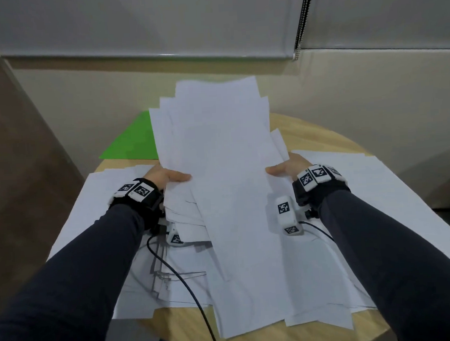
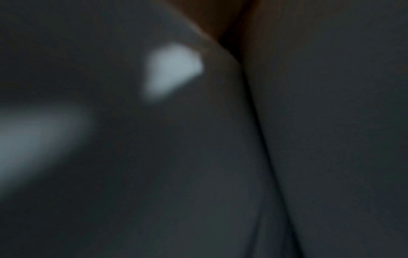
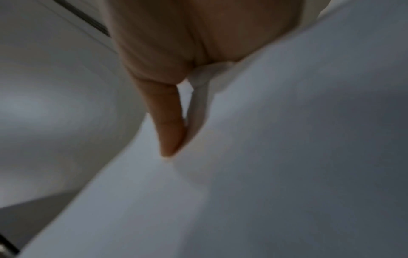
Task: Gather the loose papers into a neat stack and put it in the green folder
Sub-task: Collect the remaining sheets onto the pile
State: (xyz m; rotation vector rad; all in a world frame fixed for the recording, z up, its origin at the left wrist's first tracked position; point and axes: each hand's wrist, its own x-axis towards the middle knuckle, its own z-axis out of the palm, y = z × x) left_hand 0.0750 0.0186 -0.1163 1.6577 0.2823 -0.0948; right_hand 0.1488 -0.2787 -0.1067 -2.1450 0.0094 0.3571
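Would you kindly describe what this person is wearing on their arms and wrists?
Both arms are in long dark sleeves. Each wrist carries a black strap fitted with white blocks printed with black-and-white square markers. A further white marker block hangs below the right wrist. Thin black cables trail from both wrist units. The hands are bare.

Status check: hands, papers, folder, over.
Left hand and right hand grip ragged paper bundle. More sheets on table. Green folder behind, partly hidden.
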